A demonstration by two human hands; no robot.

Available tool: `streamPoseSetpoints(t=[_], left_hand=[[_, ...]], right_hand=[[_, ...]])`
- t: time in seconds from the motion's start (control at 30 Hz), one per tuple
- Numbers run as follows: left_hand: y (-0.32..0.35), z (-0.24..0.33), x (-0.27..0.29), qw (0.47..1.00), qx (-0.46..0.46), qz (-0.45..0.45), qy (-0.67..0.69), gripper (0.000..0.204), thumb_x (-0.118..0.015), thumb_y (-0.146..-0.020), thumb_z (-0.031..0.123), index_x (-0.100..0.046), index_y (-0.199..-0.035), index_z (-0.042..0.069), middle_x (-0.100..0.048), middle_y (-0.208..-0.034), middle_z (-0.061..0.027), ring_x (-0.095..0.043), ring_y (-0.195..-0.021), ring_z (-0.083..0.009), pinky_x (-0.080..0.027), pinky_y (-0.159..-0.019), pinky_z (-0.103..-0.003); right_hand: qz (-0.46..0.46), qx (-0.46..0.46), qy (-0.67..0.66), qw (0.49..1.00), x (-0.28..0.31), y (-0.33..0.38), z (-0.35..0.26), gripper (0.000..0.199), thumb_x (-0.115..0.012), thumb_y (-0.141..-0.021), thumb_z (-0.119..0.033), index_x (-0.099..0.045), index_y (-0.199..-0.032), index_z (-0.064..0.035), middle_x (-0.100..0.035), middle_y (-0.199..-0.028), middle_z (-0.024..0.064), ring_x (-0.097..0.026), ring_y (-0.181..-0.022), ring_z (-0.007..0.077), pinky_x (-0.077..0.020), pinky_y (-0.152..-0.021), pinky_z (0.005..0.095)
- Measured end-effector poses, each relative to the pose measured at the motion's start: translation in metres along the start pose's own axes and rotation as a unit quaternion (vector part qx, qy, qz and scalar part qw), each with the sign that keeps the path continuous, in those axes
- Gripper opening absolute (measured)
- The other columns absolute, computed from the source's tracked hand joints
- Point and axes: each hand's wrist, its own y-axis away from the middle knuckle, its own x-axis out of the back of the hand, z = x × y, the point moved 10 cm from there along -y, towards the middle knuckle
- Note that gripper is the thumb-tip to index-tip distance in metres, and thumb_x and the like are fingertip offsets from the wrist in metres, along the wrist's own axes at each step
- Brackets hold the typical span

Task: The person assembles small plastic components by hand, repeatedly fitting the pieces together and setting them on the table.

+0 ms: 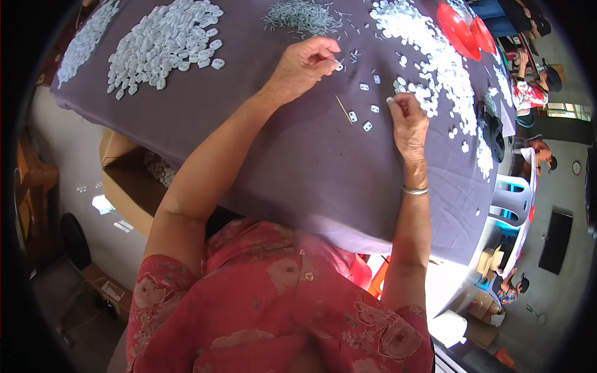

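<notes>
At the far left of the purple-grey tablecloth (pixel 298 168), we see a band of pale pieces (pixel 87 40), and just right of it a broad pile of white oval pieces (pixel 161 46), some scattered loose along its right edge. Nearer to us on the left, below the table edge, stands an open cardboard box (pixel 127 198) with more pale pieces inside.

Next comes the left hand (pixel 305 67), reaching over the cloth with thumb and forefinger pinched narrow on a small white piece (pixel 339 66). We find a heap of small grey metal parts (pixel 303 17) on the far side of this hand, with a few strays trailing to the right.

Between the hands, on the near side, a thin wooden stick (pixel 344 110) lies slantwise beside five flat white pieces (pixel 367 126), set apart from one another.

The right hand (pixel 410 124) is curled, its thumb and fingers close together; a pale spot shows at the thumb tip, but we cannot tell whether it is a held piece or the nail. A silvery bracelet (pixel 415 191) circles its wrist. To its right spreads a long bank of white pieces (pixel 451 84), with a red bowl (pixel 457 34) at the far side.
</notes>
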Motion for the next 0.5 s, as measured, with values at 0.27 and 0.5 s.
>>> streamPoseSetpoints(t=[0.27, 0.5], left_hand=[[0.0, -0.003, 0.0, 1.0, 0.007, 0.002, 0.007, 0.025, -0.065, -0.082, 0.007, -0.058, -0.106, 0.006, -0.062, -0.083, 0.0013, -0.057, -0.073, -0.0058, -0.045, -0.063, -0.022], [-0.003, -0.009, 0.001, 1.0, 0.019, -0.001, 0.001, 0.026, -0.066, -0.082, 0.008, -0.057, -0.106, 0.006, -0.064, -0.082, -0.0006, -0.058, -0.074, -0.007, -0.047, -0.065, -0.022]], right_hand=[[-0.051, -0.064, -0.335, 0.939, -0.056, -0.044, -0.042, 0.013, -0.068, -0.083, -0.007, -0.065, -0.095, -0.002, -0.058, -0.077, -0.0032, -0.046, -0.062, 0.0039, -0.0384, -0.057, 0.0179], [-0.021, -0.093, -0.357, 0.929, -0.075, -0.049, -0.03, 0.013, -0.067, -0.084, -0.008, -0.067, -0.096, -0.0018, -0.061, -0.077, -0.0019, -0.05, -0.062, 0.0058, -0.0411, -0.057, 0.0187]])
